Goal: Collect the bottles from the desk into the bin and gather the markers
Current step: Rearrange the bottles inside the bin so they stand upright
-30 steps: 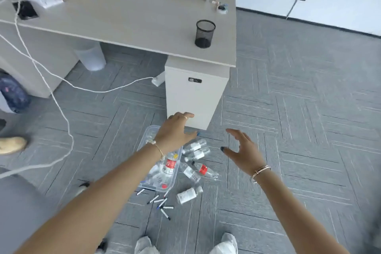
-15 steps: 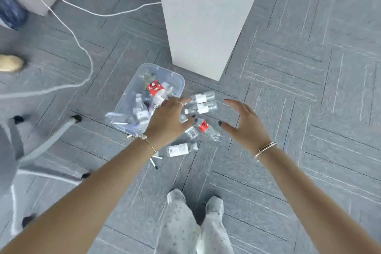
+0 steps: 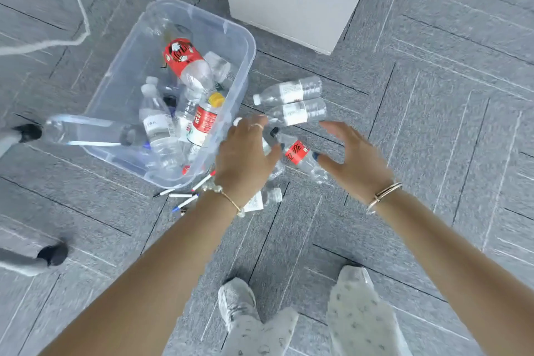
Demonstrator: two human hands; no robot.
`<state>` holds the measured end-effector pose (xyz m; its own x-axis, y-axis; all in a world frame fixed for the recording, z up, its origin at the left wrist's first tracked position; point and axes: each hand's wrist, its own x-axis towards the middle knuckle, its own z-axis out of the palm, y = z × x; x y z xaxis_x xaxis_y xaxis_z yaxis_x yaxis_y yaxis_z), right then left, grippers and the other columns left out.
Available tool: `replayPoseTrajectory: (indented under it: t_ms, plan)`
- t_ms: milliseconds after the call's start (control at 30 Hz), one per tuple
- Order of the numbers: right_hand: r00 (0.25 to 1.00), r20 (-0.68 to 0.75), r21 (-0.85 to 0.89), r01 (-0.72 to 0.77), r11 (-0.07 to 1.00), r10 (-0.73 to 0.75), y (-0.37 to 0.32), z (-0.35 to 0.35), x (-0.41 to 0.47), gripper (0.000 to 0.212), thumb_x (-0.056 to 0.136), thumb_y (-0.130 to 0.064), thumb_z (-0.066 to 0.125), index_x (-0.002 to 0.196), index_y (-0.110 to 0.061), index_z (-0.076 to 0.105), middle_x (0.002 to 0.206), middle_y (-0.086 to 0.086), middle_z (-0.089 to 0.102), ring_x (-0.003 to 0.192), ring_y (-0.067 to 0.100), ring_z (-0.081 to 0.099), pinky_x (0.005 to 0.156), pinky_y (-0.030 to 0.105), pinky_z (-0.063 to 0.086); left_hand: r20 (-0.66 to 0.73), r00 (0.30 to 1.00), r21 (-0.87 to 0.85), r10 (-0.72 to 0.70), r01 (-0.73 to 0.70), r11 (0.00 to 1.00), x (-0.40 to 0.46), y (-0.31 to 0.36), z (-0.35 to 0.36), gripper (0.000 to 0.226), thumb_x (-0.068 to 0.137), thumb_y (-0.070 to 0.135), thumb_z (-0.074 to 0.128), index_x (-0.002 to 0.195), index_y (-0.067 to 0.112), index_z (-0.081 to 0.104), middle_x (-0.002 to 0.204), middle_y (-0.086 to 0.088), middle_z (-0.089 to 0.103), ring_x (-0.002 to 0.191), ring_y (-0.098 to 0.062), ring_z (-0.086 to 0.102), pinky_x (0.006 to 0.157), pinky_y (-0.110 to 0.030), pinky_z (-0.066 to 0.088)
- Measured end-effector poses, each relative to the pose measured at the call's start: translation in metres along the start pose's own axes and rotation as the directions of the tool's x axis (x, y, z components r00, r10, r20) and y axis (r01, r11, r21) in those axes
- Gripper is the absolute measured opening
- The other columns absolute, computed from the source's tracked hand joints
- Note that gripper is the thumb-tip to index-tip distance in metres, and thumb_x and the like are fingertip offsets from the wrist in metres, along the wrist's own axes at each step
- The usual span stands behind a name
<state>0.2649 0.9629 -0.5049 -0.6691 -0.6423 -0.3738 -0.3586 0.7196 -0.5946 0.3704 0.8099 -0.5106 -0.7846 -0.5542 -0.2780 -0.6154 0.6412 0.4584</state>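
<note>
Bottles (image 3: 290, 90) lie on the floor just beside the bin (image 3: 245, 46); left hand (image 3: 245, 157) and right hand (image 3: 354, 160) hover spread, seemingly touching none.

**Hands over spilled bottles beside the bin**

A clear plastic bin (image 3: 185, 23) in the upper left of the frame holds several bottles. Four more lie on the grey carpet to its right, one red-labelled bottle (image 3: 300, 154) between the left hand (image 3: 245, 159) and right hand (image 3: 355, 162), both with fingers spread above them. Markers (image 3: 185, 196) lie scattered at the bin's lower corner.
</note>
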Motion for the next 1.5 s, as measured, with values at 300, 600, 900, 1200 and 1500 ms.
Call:
replayPoseTrajectory:
  t_ms: [300, 600, 900, 1200, 1500]
  plan:
    - [0.975, 0.219, -0.255, 0.035, 0.966, 0.023, 0.116, 0.131, 0.114, 0.081, 0.075, -0.036, 0.066, 0.139, -0.036, 0.016, 0.147, 0.005, 0.028, 0.136, 0.032, 0.022, 0.111, 0.052, 0.021, 0.016, 0.927, 0.019, -0.374, 0.374, 0.927, 0.074, -0.071, 0.167, 0.067, 0.088, 0.049, 0.049, 0.145, 0.026, 0.023, 0.150, -0.011, 0.022, 0.136, -0.036, 0.023, 0.107, -0.049, 0.028]
    - [0.984, 0.154, -0.163, 0.116, 0.980, -0.091, 0.166, 0.179, 0.150, 0.075, 0.071, -0.037, 0.065, 0.133, -0.044, 0.023, 0.127, -0.007, 0.046, 0.111, 0.015, 0.050, 0.088, 0.037, 0.052, 0.197, 0.905, -0.162, -0.377, 0.409, 0.898, 0.127, -0.104, 0.220, 0.089, 0.078, 0.035, 0.069, 0.145, 0.035, 0.011, 0.140, -0.018, 0.014, 0.100, -0.044, 0.057, 0.085, -0.043, 0.053]
    - [0.980, -0.012, 0.011, 0.197, 0.980, -0.197, 0.099, 0.101, 0.129, 0.077, 0.068, -0.046, 0.069, 0.132, -0.043, 0.028, 0.105, -0.013, 0.051, 0.092, 0.007, 0.053, 0.078, 0.028, 0.047, 0.067, 0.980, -0.255, -0.188, 0.199, 0.946, 0.107, -0.062, 0.142, 0.085, 0.072, 0.039, 0.070, 0.142, 0.036, 0.021, 0.129, -0.007, 0.035, 0.114, -0.034, 0.051, 0.096, -0.045, 0.045]
    - [0.937, -0.147, 0.229, 0.343, 0.911, -0.315, -0.035, 0.031, 0.131, 0.056, 0.071, -0.033, 0.071, 0.120, -0.037, 0.043, 0.096, -0.017, 0.055, 0.080, -0.017, 0.049, 0.065, 0.003, 0.036, -0.177, 0.955, -0.340, -0.237, 0.167, 0.926, 0.054, -0.037, 0.008, 0.076, 0.069, 0.051, 0.068, 0.136, 0.034, 0.035, 0.122, 0.001, 0.045, 0.111, -0.022, 0.054, 0.092, -0.034, 0.046]
    - [0.910, -0.140, 0.211, 0.412, 0.886, -0.390, -0.119, 0.054, 0.153, 0.058, 0.075, -0.036, 0.066, 0.127, -0.028, 0.043, 0.113, 0.002, 0.061, 0.102, 0.017, 0.058, 0.086, 0.025, 0.041, -0.434, 0.814, -0.398, -0.385, 0.210, 0.893, 0.049, -0.087, -0.052, 0.075, 0.073, 0.047, 0.070, 0.137, 0.027, 0.035, 0.122, -0.006, 0.040, 0.096, -0.031, 0.060, 0.084, -0.033, 0.046]
